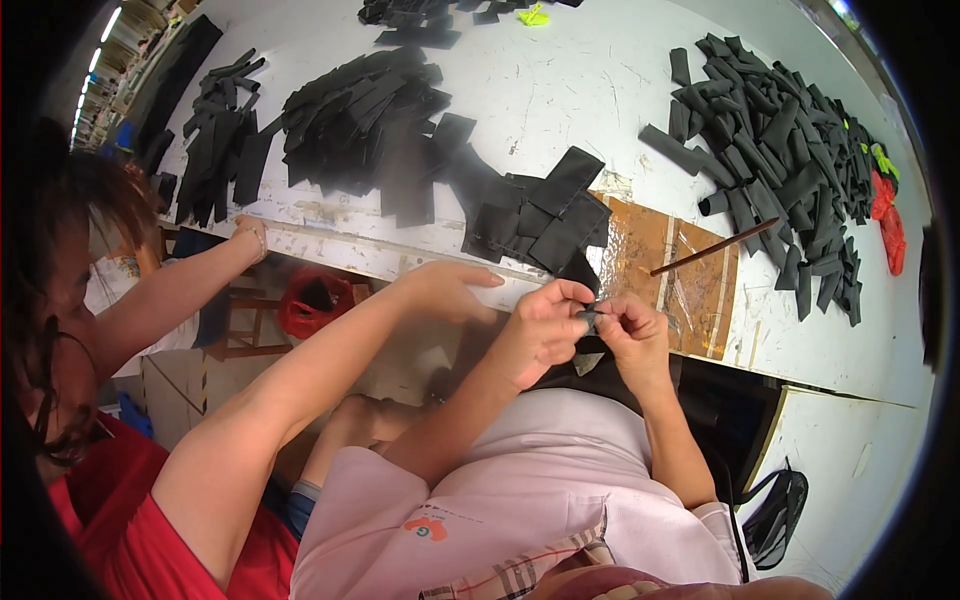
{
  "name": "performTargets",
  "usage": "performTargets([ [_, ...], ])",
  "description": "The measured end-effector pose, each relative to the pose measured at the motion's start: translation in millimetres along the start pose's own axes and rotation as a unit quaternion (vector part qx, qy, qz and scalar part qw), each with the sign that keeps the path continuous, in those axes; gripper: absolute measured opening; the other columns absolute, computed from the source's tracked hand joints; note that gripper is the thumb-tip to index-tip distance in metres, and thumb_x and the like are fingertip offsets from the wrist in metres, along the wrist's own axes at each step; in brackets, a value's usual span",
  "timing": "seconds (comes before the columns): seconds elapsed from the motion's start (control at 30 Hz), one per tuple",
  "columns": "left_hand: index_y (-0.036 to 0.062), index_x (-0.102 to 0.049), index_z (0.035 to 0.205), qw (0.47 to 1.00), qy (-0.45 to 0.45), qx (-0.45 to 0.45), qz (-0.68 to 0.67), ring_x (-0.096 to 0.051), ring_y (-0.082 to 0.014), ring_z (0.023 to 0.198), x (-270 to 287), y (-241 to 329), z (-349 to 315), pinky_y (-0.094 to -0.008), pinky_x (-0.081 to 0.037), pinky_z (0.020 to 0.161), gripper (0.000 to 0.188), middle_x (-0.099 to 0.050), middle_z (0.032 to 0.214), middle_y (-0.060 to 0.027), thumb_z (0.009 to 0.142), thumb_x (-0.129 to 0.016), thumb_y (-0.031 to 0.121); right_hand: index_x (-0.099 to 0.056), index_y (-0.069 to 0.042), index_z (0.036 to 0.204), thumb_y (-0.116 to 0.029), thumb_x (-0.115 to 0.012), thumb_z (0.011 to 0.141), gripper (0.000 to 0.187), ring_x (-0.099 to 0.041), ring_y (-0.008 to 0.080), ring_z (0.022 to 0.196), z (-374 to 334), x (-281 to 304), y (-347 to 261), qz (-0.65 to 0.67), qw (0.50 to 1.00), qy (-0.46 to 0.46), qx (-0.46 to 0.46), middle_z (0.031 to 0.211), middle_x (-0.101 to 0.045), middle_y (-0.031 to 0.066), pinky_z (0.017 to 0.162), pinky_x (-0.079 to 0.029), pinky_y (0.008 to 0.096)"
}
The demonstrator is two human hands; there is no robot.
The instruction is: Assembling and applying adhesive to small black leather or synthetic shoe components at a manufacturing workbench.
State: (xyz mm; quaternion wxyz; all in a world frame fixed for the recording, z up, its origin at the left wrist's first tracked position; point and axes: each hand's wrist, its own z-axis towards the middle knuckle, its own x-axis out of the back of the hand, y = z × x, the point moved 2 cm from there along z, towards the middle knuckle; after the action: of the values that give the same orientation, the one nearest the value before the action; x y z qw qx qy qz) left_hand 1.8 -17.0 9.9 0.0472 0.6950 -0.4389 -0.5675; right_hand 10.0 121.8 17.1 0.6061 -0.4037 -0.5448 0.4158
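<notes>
My left hand [545, 335] and my right hand [634, 338] are close together at the table's near edge, fingers pinched. Between their fingertips is a small dark strip of fabric [590, 322], mostly covered by the fingers. Just beyond them, black fabric pieces [540, 215] overlap in a loose heap. A brown board [695, 315] lies on the tabletop beyond my right hand, and a thin dark stick [712, 248] rests slanted across it.
Black flat pieces [365, 115] are piled at the far left, rolled black tubes [770, 140] at the right by a red plastic bag [886, 222]. A co-worker's arm [330, 370] reaches in on my left. A red bag [312, 303] is under the table edge.
</notes>
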Motion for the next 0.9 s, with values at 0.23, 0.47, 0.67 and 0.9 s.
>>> performTargets([
  [0.23, -0.0006, -0.050, 0.085, 0.948, 0.131, -0.146, 0.249, -0.043, -0.0026, 0.050, -5.8, -10.2, 4.7, -0.0171, -0.032, 0.043, 0.019, -0.054, 0.068, -0.0029, 0.067, -0.050, -0.004, -0.054, -0.003, 0.073, -0.011, -0.059, 0.076, 0.010, -0.033, 0.0056, 0.048, -5.5, -9.5, 5.8, 0.546, 0.759, -0.144, -0.324, 0.056, -0.042, -0.0020, 0.044, -0.028, 0.0190],
  [0.47, -0.0016, -0.049, 0.091, 0.930, 0.130, -0.206, 0.277, -0.051, -0.0056, 0.056, -4.4, -10.8, 5.1, -0.0169, -0.038, 0.046, 0.022, -0.058, 0.078, -0.0081, 0.069, -0.050, -0.006, -0.053, -0.005, 0.069, -0.016, -0.060, 0.077, 0.015, -0.039, 0.0053, 0.050, -2.9, -2.7, 13.9, 0.409, 0.872, -0.116, -0.243, 0.059, -0.047, -0.0025, 0.046, -0.033, 0.0169],
  [0.67, 0.0010, -0.042, 0.106, 0.991, -0.128, 0.034, -0.031, -0.054, -0.0079, 0.067, -5.2, -8.6, -6.0, -0.0173, -0.038, 0.051, 0.038, -0.057, 0.086, -0.0088, 0.069, -0.052, -0.004, -0.055, -0.006, 0.072, -0.019, -0.063, 0.074, 0.016, -0.044, 0.0050, 0.055, -12.9, 1.9, 7.1, 0.491, 0.821, -0.106, -0.270, 0.064, -0.051, -0.0023, 0.049, -0.035, 0.0153],
  [0.9, -0.0016, -0.050, 0.101, 0.940, 0.009, -0.095, 0.327, -0.044, -0.0013, 0.054, -36.7, -10.7, -11.4, -0.0155, -0.033, 0.044, 0.028, -0.051, 0.067, 0.0012, 0.073, -0.052, -0.006, -0.053, -0.002, 0.074, -0.007, -0.059, 0.075, 0.008, -0.043, 0.0075, 0.070, -8.2, 20.1, 6.6, 0.393, 0.916, -0.049, -0.066, 0.084, -0.050, 0.0041, 0.060, -0.034, 0.0179],
])
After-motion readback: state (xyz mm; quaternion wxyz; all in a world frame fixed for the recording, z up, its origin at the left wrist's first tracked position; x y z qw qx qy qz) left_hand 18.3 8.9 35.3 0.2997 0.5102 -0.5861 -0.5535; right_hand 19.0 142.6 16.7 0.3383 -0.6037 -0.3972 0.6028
